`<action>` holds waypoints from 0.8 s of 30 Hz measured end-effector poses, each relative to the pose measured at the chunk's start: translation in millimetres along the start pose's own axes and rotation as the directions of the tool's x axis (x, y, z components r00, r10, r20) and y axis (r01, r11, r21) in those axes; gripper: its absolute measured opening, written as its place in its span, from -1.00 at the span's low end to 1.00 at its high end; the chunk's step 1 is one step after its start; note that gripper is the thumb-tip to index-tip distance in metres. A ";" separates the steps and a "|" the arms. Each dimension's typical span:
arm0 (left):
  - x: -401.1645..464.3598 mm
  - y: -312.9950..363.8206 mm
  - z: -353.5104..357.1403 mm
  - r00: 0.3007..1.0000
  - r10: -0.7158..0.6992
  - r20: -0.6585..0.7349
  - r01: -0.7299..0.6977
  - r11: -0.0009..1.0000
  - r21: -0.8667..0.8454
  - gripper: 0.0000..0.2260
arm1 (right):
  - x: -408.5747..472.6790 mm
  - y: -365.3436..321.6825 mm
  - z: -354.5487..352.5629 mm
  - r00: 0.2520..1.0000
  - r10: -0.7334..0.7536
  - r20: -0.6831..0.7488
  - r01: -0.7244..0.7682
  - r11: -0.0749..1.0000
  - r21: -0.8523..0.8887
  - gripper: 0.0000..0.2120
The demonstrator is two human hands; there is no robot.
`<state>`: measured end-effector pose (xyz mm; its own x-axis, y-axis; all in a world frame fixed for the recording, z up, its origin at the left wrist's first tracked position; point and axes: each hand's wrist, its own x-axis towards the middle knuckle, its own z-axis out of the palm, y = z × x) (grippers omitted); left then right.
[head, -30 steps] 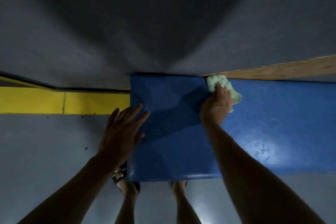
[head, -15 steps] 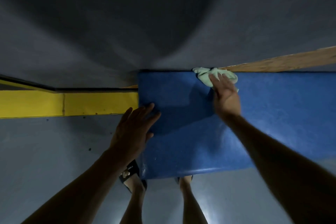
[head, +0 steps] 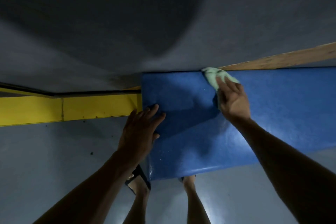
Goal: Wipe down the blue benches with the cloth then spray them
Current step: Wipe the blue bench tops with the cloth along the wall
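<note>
Wiping in progress: right hand (head: 233, 101) presses the crumpled pale-green cloth (head: 215, 75), grip flat, at the blue padded bench's (head: 281, 114) far edge. Left hand (head: 141, 131) braces, grip wide and empty. Spraying appears outstanding.

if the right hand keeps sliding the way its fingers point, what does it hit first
The right hand points up and left toward the bench's far edge, with the green cloth under its fingertips. Just beyond the cloth is the grey wall, probably the first stop, with the wooden strip just right of that line.
</note>
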<state>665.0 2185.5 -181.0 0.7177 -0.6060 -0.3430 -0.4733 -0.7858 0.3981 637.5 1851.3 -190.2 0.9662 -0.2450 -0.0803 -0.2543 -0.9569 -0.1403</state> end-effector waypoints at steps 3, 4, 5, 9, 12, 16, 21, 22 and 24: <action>-1.3 0.0 -1.1 1.000 0.009 -0.022 -0.009 1.000 -0.027 -0.33 | -9.1 -38.6 15.6 0.938 0.325 -0.118 -0.314 0.944 0.105 -0.54; -1.1 0.1 -2.6 1.000 0.016 -0.020 -0.017 0.999 -0.030 -0.34 | -8.3 -63.8 22.6 0.912 0.389 -0.132 -0.365 0.914 0.179 -0.56; -0.6 0.7 -4.1 1.000 0.021 -0.010 -0.022 0.999 -0.026 -0.35 | -8.7 -90.7 28.7 0.901 0.413 -0.134 -0.374 0.896 0.241 -0.58; 2.2 1.8 -7.6 1.000 0.021 0.014 -0.021 1.000 0.014 -0.39 | -34.4 -156.2 33.1 0.997 0.071 -0.021 -0.065 0.974 0.215 -0.54; 0.6 0.1 -2.6 1.000 0.018 0.006 -0.018 1.000 -0.004 -0.33 | -38.8 -98.8 20.2 0.945 -0.311 0.098 0.307 0.950 0.048 -0.44; 0.1 0.2 4.2 0.999 0.007 -0.049 -0.007 1.000 0.001 -0.30 | -42.0 6.3 2.2 0.983 0.172 0.057 -0.173 0.985 0.011 -0.34; 2.1 5.8 2.4 1.000 -0.013 -0.022 0.013 1.000 0.009 -0.34 | -53.1 -62.5 16.3 0.825 0.563 0.036 -0.559 0.807 0.189 -0.19; 1.2 6.6 3.1 1.000 -0.018 -0.022 0.018 1.000 0.018 -0.34 | -59.9 -89.0 22.2 0.878 0.477 0.038 -0.473 0.851 0.228 -0.24; -1.1 8.3 4.5 0.999 -0.027 -0.021 0.027 0.999 0.034 -0.38 | -81.7 -134.2 32.9 0.982 0.182 0.045 -0.188 0.966 0.180 -0.33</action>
<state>658.0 2179.1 -181.3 0.7405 -0.5822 -0.3357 -0.4706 -0.8058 0.3594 591.2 2004.8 -197.2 0.9007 -0.4081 -0.1489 -0.4344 -0.8501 -0.2977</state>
